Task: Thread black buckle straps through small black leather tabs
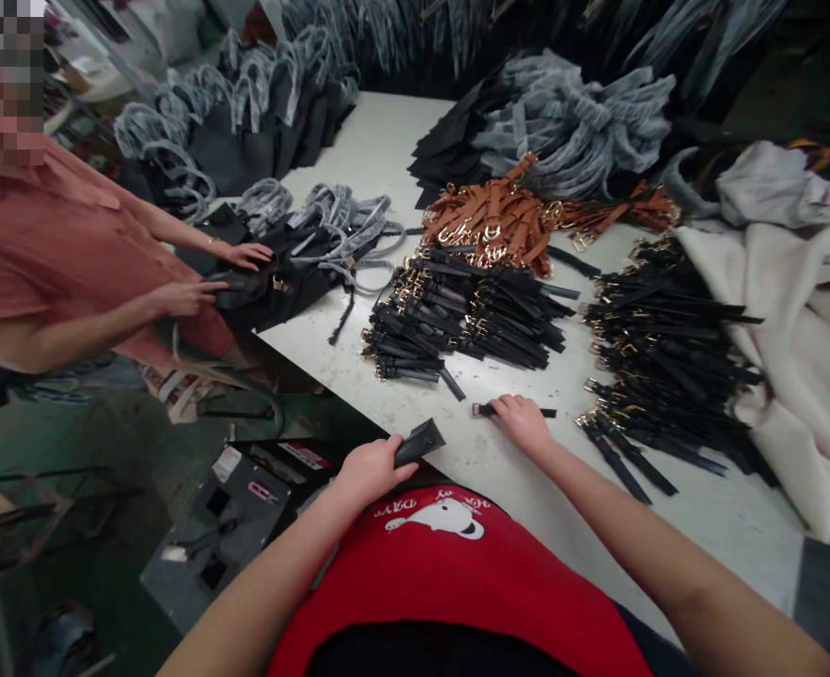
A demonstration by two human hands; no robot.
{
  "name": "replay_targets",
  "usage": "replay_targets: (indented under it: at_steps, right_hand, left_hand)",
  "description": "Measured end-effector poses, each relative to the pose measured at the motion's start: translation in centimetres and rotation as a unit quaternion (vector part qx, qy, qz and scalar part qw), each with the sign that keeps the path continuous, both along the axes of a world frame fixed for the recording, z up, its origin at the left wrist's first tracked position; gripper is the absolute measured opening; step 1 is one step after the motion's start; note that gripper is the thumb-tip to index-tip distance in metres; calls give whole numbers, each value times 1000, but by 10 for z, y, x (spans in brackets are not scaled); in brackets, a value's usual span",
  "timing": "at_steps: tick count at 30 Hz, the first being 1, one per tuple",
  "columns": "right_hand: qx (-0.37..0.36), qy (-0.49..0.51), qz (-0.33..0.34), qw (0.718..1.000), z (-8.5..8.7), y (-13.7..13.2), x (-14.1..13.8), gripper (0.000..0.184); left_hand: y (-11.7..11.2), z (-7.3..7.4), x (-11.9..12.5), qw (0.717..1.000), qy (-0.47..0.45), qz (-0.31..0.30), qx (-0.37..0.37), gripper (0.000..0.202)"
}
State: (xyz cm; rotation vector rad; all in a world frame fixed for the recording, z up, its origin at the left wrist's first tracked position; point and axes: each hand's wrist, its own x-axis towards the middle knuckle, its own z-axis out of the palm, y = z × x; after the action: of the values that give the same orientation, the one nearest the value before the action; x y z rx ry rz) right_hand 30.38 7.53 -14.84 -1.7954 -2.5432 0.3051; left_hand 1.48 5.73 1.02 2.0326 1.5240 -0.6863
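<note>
Black and flat, a leather-like piece (421, 442) was gripped in your left hand (373, 470) near the white table's (379, 141) edge; your right hand (523, 423) pinched a narrow buckled black strap (486, 410). A slackened left grip could have dropped the piece.

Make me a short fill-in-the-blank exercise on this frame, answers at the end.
1. The left hand holds a flat piece coloured ____.
2. The right hand touches a strap that has a ____ at one end.
3. Cream cloth lies at the table's ____ side.
4. The wearer's top is mainly ____.

Missing words: black; buckle; right; red.
</note>
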Motion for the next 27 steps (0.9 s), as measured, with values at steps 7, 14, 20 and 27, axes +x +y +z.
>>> replay_targets:
  at_steps: [7,14,20,27]
  right_hand:
    - [21,126,-165,978,-21,-80,13,36]
    - [14,161,-197,967,-27,-85,14,31]
    - [17,169,-187,967,-26,-86,17,26]
    - [32,178,-199,963,-26,-85,16,29]
  left_hand:
    - [-1,-11,48,992,-22,-121,-6,51]
    - [20,-25,135,979,-16,-202,37,48]
    - [23,-20,146,972,37,-229,32,48]
    - [17,-18,158,967,29,-249,35,45]
